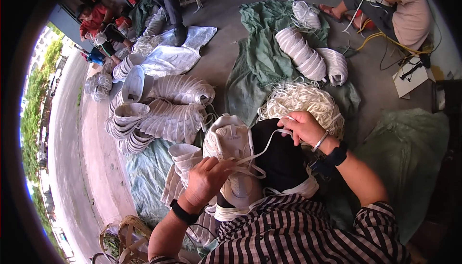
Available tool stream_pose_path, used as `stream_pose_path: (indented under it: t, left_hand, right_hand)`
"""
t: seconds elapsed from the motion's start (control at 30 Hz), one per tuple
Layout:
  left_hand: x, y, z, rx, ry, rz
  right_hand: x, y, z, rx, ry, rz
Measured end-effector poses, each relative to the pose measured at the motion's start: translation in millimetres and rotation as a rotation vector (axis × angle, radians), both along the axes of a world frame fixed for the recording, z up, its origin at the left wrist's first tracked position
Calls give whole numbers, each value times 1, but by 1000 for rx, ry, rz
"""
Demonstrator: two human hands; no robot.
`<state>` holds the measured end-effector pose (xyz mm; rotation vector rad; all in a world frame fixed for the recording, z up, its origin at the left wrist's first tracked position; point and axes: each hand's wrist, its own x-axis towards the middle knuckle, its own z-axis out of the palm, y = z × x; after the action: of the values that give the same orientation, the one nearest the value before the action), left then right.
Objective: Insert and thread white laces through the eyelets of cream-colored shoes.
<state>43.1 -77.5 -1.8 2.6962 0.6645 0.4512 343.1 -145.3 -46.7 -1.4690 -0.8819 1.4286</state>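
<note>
A white shoe upper (222, 141) lies in my lap, its toe end toward me. My left hand (207, 180) is closed over its left side, pinching a white shoelace (265, 146) near the lacing area. From there the lace runs up and right to my right hand (304, 130), whose fingers pinch its other stretch. Between the hands the lace hangs in a slack curve, with a loop drooping over the upper. More white laces (301, 187) lie across my lap on dark cloth. Just beyond my right hand rises a big tangled pile of white laces (298, 98).
Stacks of nested white uppers (171, 115) lie to the left on a green sheet (149, 177). Further rolls of uppers (301, 55) rest on a green tarp (260, 38) ahead. Co-workers (409, 14) sit around the far side. A woven basket (127, 240) stands lower left.
</note>
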Motion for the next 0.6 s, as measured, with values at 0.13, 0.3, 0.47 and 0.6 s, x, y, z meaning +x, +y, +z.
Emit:
stream_pose_path:
  t: [0.13, 0.3, 0.47, 0.6]
  left_hand:
    - [8, 6, 17, 23, 105, -85]
    - [16, 4, 31, 25, 195, -58]
    - [-2, 5, 15, -422, -154, 137]
    - [-10, 16, 29, -1381, -698, 782]
  right_hand:
    - [-26, 0, 13, 248, -247, -125]
    - [-55, -8, 19, 623, -663, 214]
    - [-63, 1, 30, 292, -524, 517]
    - [-54, 19, 21, 461, -527, 243]
